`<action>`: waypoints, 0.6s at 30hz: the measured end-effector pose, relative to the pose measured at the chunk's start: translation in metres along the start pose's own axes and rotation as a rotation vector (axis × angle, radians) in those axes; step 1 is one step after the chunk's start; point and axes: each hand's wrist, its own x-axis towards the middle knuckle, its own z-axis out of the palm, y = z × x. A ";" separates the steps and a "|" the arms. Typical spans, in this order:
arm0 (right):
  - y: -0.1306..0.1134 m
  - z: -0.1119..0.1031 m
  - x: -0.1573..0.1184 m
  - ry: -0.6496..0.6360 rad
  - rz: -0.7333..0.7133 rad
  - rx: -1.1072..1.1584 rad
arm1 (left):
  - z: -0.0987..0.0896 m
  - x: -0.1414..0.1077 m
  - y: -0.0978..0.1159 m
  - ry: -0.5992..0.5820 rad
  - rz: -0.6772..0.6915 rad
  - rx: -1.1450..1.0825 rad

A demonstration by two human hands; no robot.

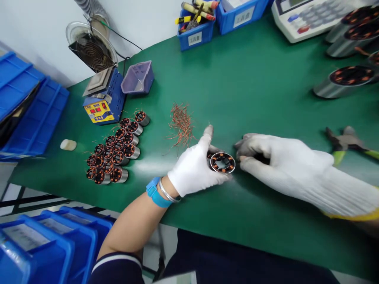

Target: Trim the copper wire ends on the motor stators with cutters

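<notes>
My left hand [197, 165], in a white glove with greyed fingertips, is closed around a motor stator [222, 162]. The stator is a metal ring with copper windings and black slots, its open end facing up toward me. Just to its right is my right hand [260, 156], also gloved, its thumb and fingers curled together in a pinch; whatever lies between the fingertips is hidden. A small gap separates those fingertips from the stator. Beyond my left hand lies a loose heap of copper wire clippings [182, 124]. Green-handled cutting pliers [346, 140] rest past my right wrist.
Several wound stators [114, 152] stand grouped at the left, near a blue-and-yellow heating unit [102, 108] and a purple bin [139, 79]. Larger stators [340, 81] stand at the right, by a keypad scale [310, 17]. A blue tool bin [195, 37] sits at the back.
</notes>
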 end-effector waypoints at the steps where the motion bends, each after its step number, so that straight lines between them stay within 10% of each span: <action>1: -0.002 -0.004 -0.001 -0.049 0.016 -0.032 | 0.000 0.000 -0.001 -0.005 0.008 0.002; 8: 0.009 -0.005 -0.016 0.317 -0.350 -0.156 | -0.006 0.000 -0.002 -0.028 0.020 0.030; 18: 0.028 0.023 -0.002 0.018 -0.437 -0.273 | 0.007 -0.003 -0.001 0.128 0.256 0.230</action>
